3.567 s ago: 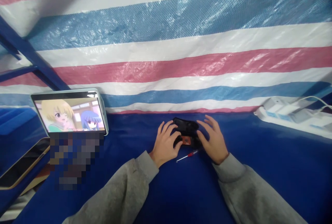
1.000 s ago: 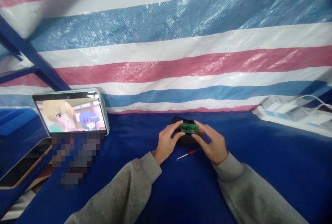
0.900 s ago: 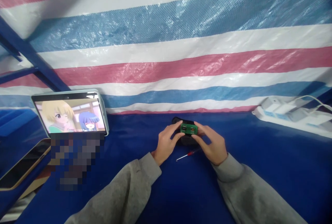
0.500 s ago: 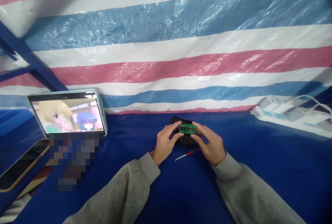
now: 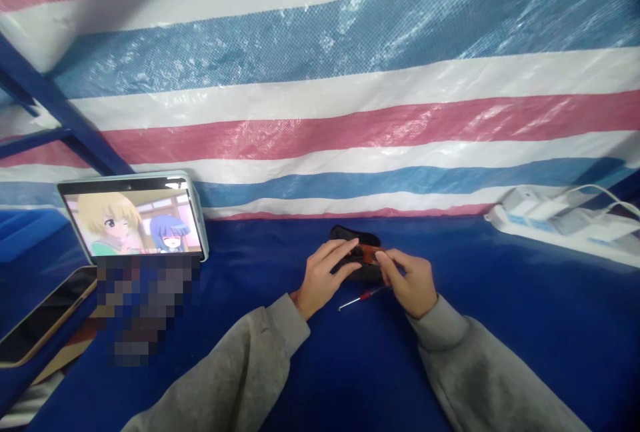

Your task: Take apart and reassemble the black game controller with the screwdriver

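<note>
My right hand (image 5: 409, 280) pinches a small circuit board (image 5: 369, 254) between thumb and fingers, its orange-brown side toward me. My left hand (image 5: 327, 273) is at the board's left end, thumb and fingers apart; whether they touch the board is hard to tell. Behind and below the board lie black plastic shell parts (image 5: 364, 273), partly hidden by my hands. A small screwdriver (image 5: 354, 302) with a metal shaft and red on its handle lies on the blue surface (image 5: 345, 365) just in front, its handle end close to my right hand.
A tablet (image 5: 137, 219) playing a cartoon stands at the left. A phone (image 5: 45, 315) lies in front of it, beside a blurred patch. At the far right is a white power strip (image 5: 565, 232) with plugs and cables. A striped plastic sheet (image 5: 350, 99) hangs behind.
The board's green face, held between both hands, has turned away, and its orange-brown side now shows. My right fingers have closed in on it, while my left fingers look looser.
</note>
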`<state>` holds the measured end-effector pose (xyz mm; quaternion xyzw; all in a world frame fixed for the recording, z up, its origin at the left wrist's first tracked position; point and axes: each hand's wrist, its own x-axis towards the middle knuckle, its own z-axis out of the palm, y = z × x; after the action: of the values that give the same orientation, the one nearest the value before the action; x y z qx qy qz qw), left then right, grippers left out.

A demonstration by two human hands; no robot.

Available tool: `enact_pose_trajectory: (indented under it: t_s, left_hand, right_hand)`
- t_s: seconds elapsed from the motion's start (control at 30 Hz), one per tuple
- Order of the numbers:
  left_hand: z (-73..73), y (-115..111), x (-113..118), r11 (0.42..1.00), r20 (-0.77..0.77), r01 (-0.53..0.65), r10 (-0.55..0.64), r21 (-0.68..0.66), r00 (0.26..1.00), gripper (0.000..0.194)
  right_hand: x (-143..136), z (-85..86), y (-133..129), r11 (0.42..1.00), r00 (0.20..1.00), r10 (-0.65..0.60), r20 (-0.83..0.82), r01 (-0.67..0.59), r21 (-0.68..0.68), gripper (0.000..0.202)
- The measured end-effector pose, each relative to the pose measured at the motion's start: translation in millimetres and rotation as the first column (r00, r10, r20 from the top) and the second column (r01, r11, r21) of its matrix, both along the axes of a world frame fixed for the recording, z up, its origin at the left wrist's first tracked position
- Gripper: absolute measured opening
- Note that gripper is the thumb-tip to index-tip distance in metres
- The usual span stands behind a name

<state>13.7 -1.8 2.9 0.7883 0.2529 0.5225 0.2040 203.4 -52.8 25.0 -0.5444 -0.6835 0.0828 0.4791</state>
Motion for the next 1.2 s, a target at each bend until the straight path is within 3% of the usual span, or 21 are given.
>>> enact_pose_trajectory:
  t_s: [0.13, 0.27, 0.37, 0.63, 0.87, 1.0, 1.13, 1.2]
  left_hand:
    - [-0.7, -0.7, -0.7, 0.999, -0.079, -0.029, 0.032, 0.041, 0.996, 0.028]
    - [0.7, -3.1, -2.0, 0.993, -0.183, -0.087, 0.100, 0.079, 0.978, 0.025]
    - [2.5, -4.9, -4.0, 0.989, -0.253, -0.129, 0.144, 0.075, 0.957, 0.020]
    - [1.2, -9.2, -7.6, 0.991, -0.508, -0.118, 0.133, 0.062, 0.851, 0.019]
    - [1.1, -10.3, -7.2, 0.983, -0.529, -0.178, 0.180, 0.056, 0.829, 0.020]
    - [0.4, -10.2, -6.9, 0.980, -0.553, -0.194, 0.185, 0.043, 0.812, 0.020]
    - [-0.7, -9.0, -6.3, 0.980, -0.548, -0.198, 0.178, 0.023, 0.817, 0.019]
    - [-1.0, -8.0, -6.1, 0.981, -0.563, -0.194, 0.170, 0.016, 0.809, 0.016]
  right_hand:
    - [0.0, 0.3, 1.0, 0.999, 0.999, 0.033, -0.011, -0.033, -0.033, 0.050]
    - [2.4, -2.1, 2.5, 0.999, 1.000, -0.026, 0.002, 0.026, -0.027, 0.055]
    - [4.2, -5.6, 3.3, 0.998, 0.998, -0.054, -0.017, 0.054, -0.018, 0.048]
    - [7.0, -12.5, 7.0, 0.997, 0.997, -0.076, -0.023, 0.075, -0.027, 0.042]
    - [9.0, -14.6, 7.3, 0.997, 0.997, -0.077, 0.011, 0.077, -0.018, 0.041]
    - [12.3, -17.1, 9.8, 0.989, 0.988, -0.144, 0.051, 0.143, 0.034, 0.031]
    - [19.0, -30.7, 18.7, 0.979, 0.970, -0.203, 0.137, 0.195, 0.065, 0.026]
    - [22.6, -41.3, 23.3, 0.985, 0.963, -0.171, 0.208, 0.167, 0.037, 0.027]
